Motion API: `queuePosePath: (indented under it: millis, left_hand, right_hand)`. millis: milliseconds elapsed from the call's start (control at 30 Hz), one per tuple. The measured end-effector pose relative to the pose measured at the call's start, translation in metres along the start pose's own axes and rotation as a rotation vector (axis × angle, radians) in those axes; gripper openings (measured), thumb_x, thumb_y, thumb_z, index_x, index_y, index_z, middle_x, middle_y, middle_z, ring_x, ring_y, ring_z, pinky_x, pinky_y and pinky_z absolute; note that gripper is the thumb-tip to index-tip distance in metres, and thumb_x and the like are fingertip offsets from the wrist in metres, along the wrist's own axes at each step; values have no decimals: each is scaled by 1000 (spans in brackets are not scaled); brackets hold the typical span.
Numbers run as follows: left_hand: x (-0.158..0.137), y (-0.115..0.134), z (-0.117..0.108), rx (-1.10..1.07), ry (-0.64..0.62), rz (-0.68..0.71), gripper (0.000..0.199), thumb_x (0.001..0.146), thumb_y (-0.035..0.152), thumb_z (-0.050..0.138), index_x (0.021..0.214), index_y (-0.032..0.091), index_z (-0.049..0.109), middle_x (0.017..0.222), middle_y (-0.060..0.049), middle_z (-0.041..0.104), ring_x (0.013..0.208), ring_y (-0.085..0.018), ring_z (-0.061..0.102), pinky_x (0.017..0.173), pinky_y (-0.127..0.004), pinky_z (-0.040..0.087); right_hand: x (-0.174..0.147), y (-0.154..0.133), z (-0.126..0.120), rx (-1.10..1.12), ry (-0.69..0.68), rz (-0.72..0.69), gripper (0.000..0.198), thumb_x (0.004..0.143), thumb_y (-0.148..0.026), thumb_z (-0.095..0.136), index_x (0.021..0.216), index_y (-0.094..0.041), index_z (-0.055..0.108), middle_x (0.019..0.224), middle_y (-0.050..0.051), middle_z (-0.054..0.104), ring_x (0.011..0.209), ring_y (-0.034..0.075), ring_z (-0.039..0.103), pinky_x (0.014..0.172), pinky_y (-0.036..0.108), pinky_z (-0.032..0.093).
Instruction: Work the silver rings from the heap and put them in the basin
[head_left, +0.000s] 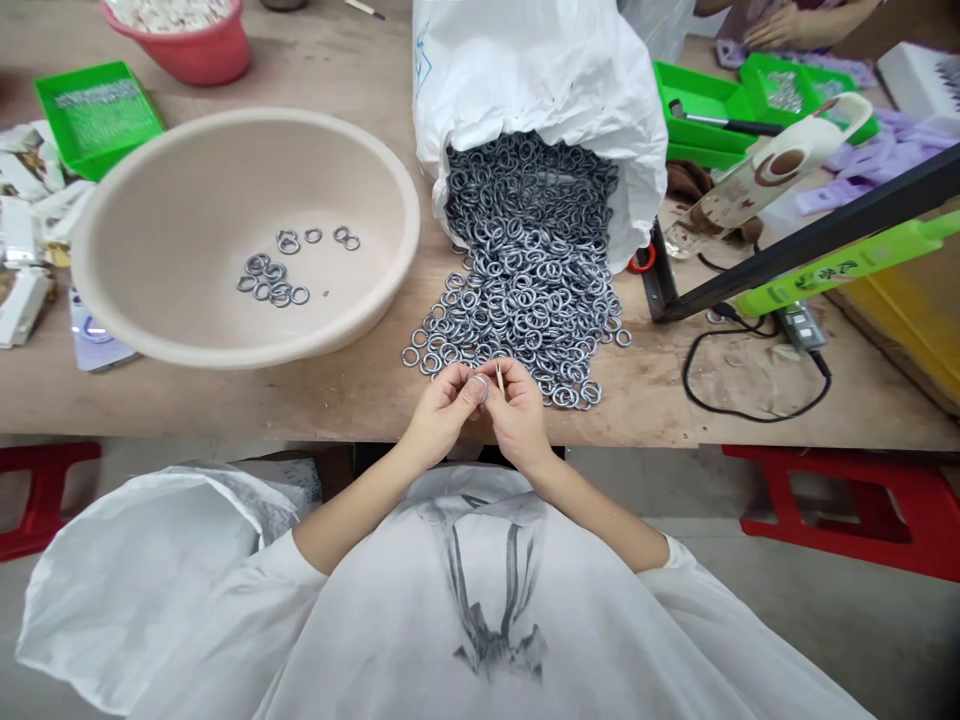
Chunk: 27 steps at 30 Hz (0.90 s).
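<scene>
My left hand is closed at the table's front edge, pinching a grey metal ring between thumb and fingers. Against it rests my right hand, also closed, with a thin, pale, pointed stick sticking up from its fingers. Whether the right fingers touch the ring too is hidden. Just beyond both hands spreads a heap of metal rings, spilling from the mouth of a white woven sack. To the left, a large beige basin has several rings on its bottom.
Green trays and a red bowl stand at the back left. A black metal bar, a bottle and a cable occupy the right side. Another person's hand is at the far right. Red stools flank the table below.
</scene>
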<state>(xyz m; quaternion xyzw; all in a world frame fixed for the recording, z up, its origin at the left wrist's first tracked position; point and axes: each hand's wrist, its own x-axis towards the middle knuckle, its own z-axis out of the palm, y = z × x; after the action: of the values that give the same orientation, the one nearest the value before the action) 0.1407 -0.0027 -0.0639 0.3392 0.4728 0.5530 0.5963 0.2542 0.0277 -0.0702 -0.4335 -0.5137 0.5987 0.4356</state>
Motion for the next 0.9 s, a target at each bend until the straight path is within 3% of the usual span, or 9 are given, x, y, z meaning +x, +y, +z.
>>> queuePosePath:
  millis: [133,267,400,633,900]
  left_hand:
    - [1,0,-3,-29,6,-45,51,76,65,69,73,17,52,62,4,51,52,-7,45,50,-19,38]
    - [-1,0,-3,-67,7,-73,52,76,66,68,72,17,51,58,5,47,49,-6,41,45,-18,34]
    - [-4,2,1,-141,0,-98,52,77,65,69,69,18,47,54,7,40,46,-5,33,42,-17,28]
    - [-4,7,5,-235,81,-132,54,73,63,73,69,19,44,52,9,36,42,-4,29,40,-16,24]
    - [-6,6,6,-239,132,-164,55,69,63,76,69,19,44,51,10,35,41,-3,27,39,-17,23]
  right_hand:
    - [-1,-7,-9,-76,-80,-81,30,89,-52,58,90,-22,63,79,1,63,72,14,59,71,29,51]
    - [3,-10,-16,-177,-147,-167,33,85,-52,67,99,-23,67,93,3,67,84,16,61,82,32,50]
    - [8,-12,-19,-153,-145,-129,39,86,-61,62,91,-22,63,78,0,62,69,14,56,68,28,46]
    - [-3,-23,-28,-685,-312,-391,39,99,-49,43,75,-21,55,71,1,55,67,14,50,64,28,35]
    - [-8,-26,-27,-845,-354,-426,39,99,-48,41,76,-21,56,71,1,56,66,15,49,63,28,32]
